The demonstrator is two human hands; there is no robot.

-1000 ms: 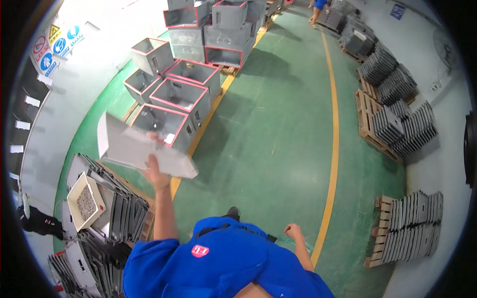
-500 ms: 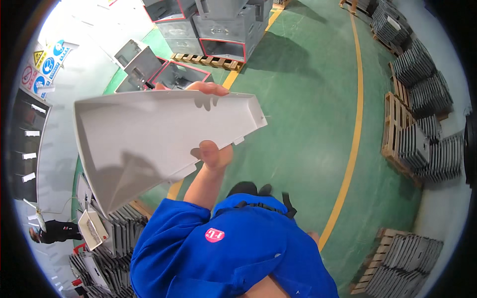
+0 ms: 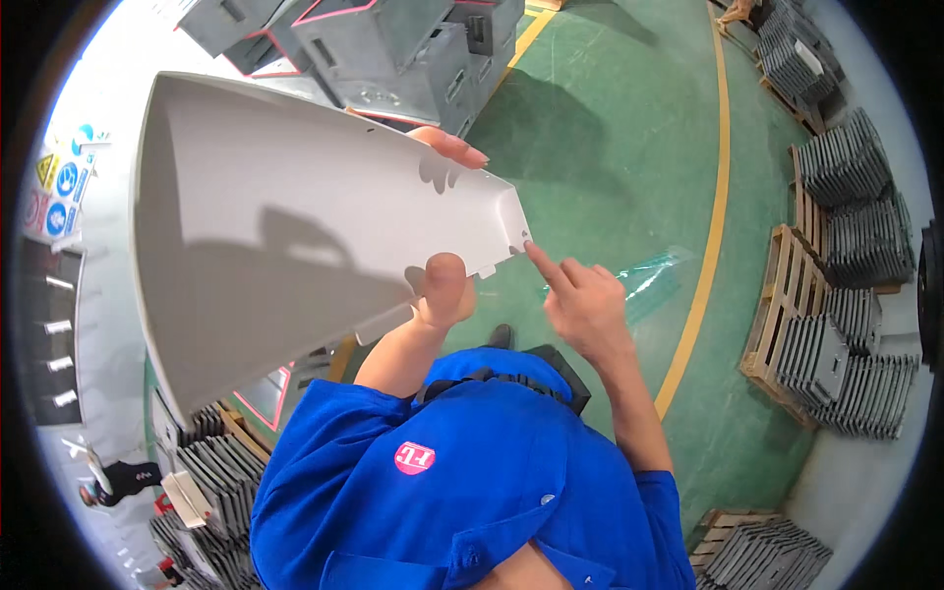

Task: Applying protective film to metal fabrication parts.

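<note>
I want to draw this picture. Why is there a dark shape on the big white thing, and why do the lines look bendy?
Head view: the dark shape is a shadow cast on the white panel; the left hand holds that panel. The yellow floor line curves because the fisheye lens bends edges near the rim; corners are black.

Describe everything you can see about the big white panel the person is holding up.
The white panel is a large, smooth sheet part, metal or plastic by its look, wide at the left and tapering toward the right, with shallow turned-up edges. Small notches and cut-outs mark its narrow end. It is held up close to the camera, tilted. The left hand holds the narrow end, thumb on the near face, fingertips over the far edge. The right hand points its index finger at the panel's right corner, touching or nearly so.
</note>
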